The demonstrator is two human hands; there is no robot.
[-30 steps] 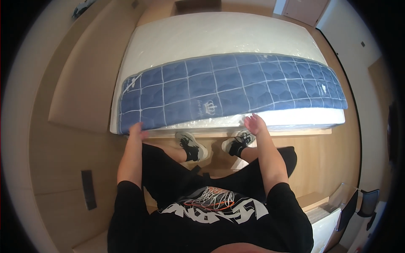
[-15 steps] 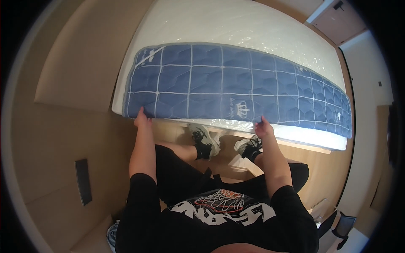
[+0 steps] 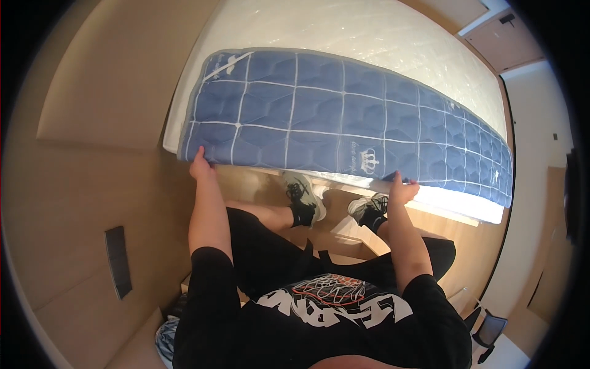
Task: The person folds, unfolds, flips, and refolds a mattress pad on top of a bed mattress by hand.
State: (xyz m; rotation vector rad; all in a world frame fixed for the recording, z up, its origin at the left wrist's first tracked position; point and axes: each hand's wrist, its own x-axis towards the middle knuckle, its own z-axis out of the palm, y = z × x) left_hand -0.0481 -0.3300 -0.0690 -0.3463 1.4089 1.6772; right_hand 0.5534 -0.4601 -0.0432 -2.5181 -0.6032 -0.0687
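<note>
A blue quilted mattress pad (image 3: 264,111) with white grid lines and a crown motif lies in a long strip across the near part of a white, plastic-wrapped mattress (image 3: 344,31). My left hand (image 3: 201,165) pinches the pad's near edge close to its left corner. Further right, my right hand (image 3: 402,188) grips the same edge, just right of the crown. There the edge is lifted a little, with a dark fold at the fingertips. Beneath the pad, the mattress's side shows as a bright strip at the right.
A padded beige headboard (image 3: 117,74) rises at the left end of the bed. My sneakers (image 3: 302,195) stand on the wooden floor by the bed's side. Behind me at lower right is a small dark-framed object (image 3: 490,329). A dark panel (image 3: 118,262) sits at left.
My right hand has moved slightly right along the pad's edge, and the edge there is now raised a little. The left hand keeps its hold. The view has tilted slightly.
</note>
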